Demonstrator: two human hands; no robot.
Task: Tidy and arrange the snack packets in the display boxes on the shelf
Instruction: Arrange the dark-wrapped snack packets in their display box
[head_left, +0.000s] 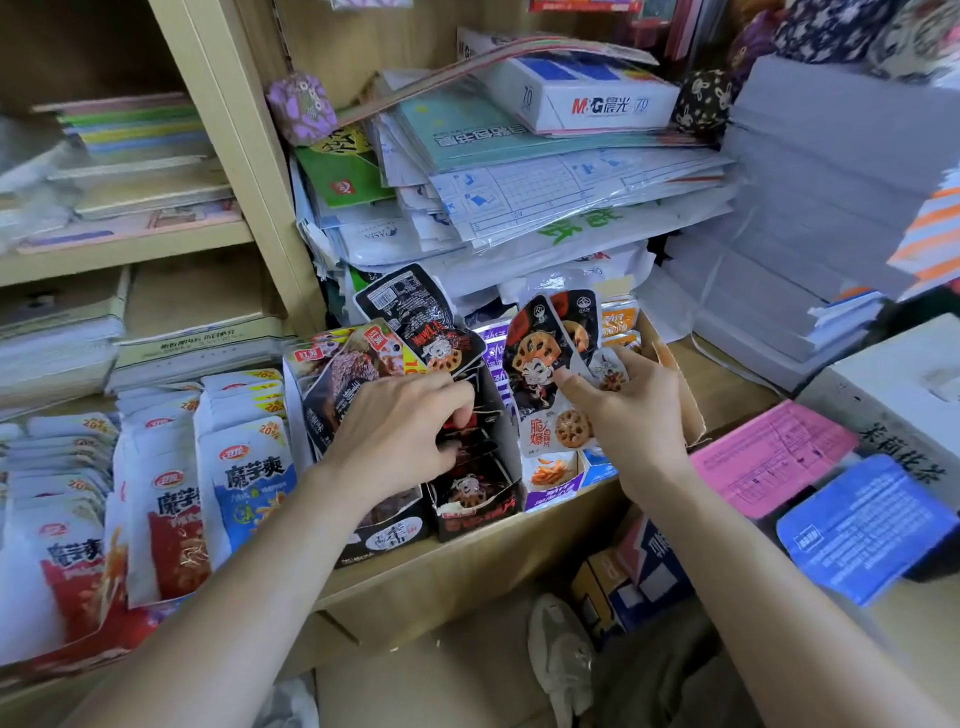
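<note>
My left hand (400, 431) reaches into the black display box (475, 512), fingers curled among the black lotus-root snack packets (457, 447) inside it. More black packets (415, 317) stick up behind that box. My right hand (628, 402) holds a small fan of lotus-root packets (540, 364), thumb pressed on the front one, above the purple display box (550, 493). A dark box of brown packets (348, 374) stands left of the black one.
White and red konjac snack packets (156, 493) fill the shelf's left part. Stacked paper and plastic folders (519, 171) pile up behind the boxes. A pink sheet (769, 457) and a blue pad (867, 525) lie at right. Cartons (634, 571) sit below the shelf.
</note>
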